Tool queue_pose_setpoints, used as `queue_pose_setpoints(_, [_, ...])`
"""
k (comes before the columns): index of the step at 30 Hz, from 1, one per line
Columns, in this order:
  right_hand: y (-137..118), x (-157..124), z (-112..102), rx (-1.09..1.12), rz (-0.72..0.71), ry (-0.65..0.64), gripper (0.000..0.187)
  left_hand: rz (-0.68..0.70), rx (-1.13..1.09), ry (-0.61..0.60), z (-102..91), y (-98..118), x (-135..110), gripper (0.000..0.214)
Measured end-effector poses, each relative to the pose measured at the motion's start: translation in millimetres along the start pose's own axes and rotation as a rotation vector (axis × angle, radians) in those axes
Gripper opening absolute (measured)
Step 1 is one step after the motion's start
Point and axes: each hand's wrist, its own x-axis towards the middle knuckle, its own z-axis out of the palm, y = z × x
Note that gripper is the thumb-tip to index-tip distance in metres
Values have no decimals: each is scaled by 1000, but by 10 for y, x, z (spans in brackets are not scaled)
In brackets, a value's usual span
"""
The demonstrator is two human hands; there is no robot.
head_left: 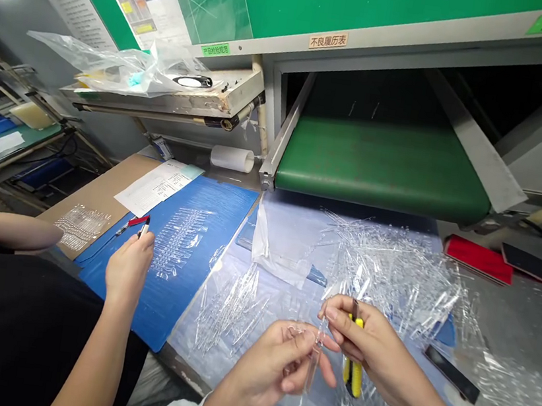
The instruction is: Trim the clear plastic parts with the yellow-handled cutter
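Between the thumb and fingers of my left hand [275, 357] is a small clear plastic strip [312, 368], hanging downward. My right hand [364, 332] pinches at the strip's upper end with thumb and forefinger. Tucked in that same hand is a yellow utility knife [353, 367], its lower end pointing down; whether its blade is out I cannot tell. Both hands are above the table, close together. Behind them lies a large heap of clear plastic pieces [392, 272], and a smaller pile of similar pieces [232, 304] is left of my left hand.
At the left, a co-worker's hand [130, 264] holds a pen-like tool over a blue mat [215, 206] bearing rows of clear pieces. A green conveyor belt [380, 164] ends beyond the heap. A red pad [478, 259] and a dark flat bar [451, 373] lie at the right.
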Motion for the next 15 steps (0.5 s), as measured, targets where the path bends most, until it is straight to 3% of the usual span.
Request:
queue_pose_setpoints(2, [-15, -40, -11, 21, -5, -16, 43, -3, -19, -9, 33, 2, -5, 35])
queue_pose_setpoints(7, [-55, -258, -13, -151, -87, 22, 35, 139, 183, 229, 136, 69, -56, 31])
queue_pose_setpoints(11, [-121, -469, 64, -377, -167, 13, 36, 169, 295, 250, 218, 172, -120, 32])
queue_pose_setpoints(15, [-150, -528, 121, -436, -235, -10, 32, 153, 356, 269, 278, 226, -170, 23])
